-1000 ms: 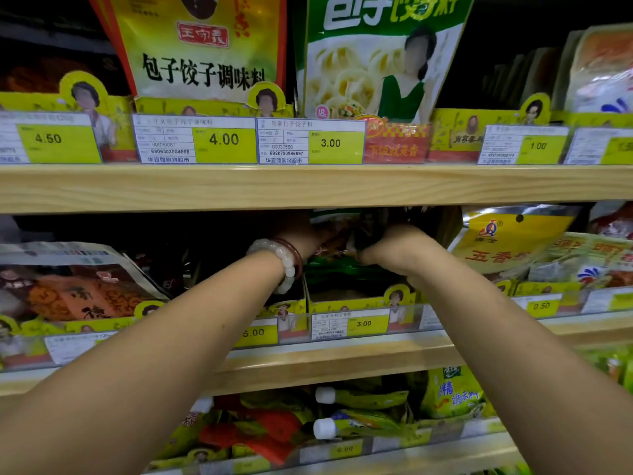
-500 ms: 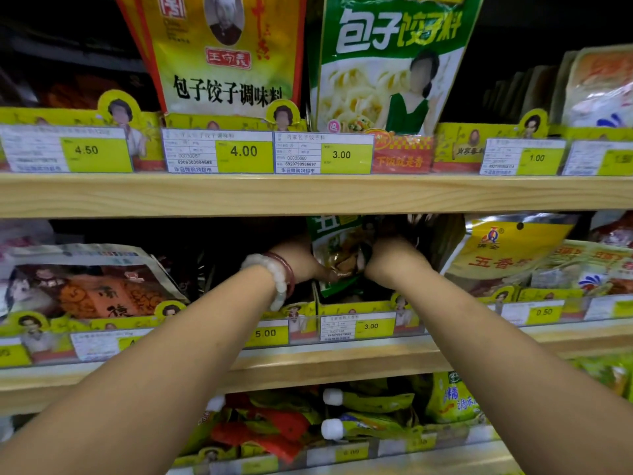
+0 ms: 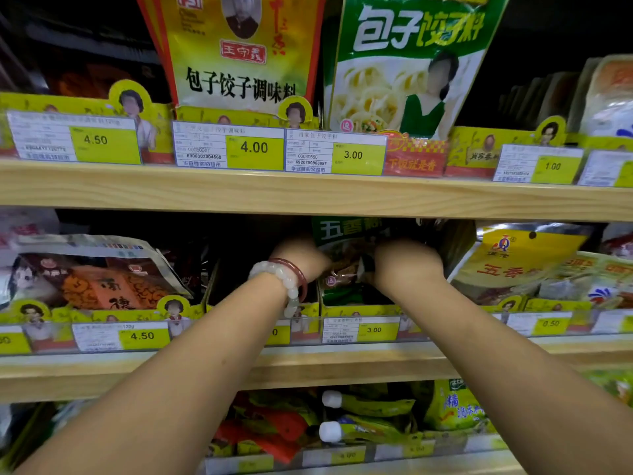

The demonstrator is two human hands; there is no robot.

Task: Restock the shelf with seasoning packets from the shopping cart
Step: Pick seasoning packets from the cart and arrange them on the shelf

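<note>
Seating green packets (image 3: 346,255), gripped between left hand (image 3: 299,257) and right hand (image 3: 406,264), into shelf (image 3: 308,366) tray; restocking apparently unfinished.

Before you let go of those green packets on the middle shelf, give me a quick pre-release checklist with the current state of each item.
1. Left hand on the green packets: ok, it holds their left side.
2. Right hand on them: ok, it holds the right side.
3. Packets over the yellow display box above the 3.00 price tag: ok.
4. Packets clear of the upper shelf board: cannot tell, their top sits right under it.
5. Packets seated in the box: cannot tell, the hands hide the bottom.
</note>
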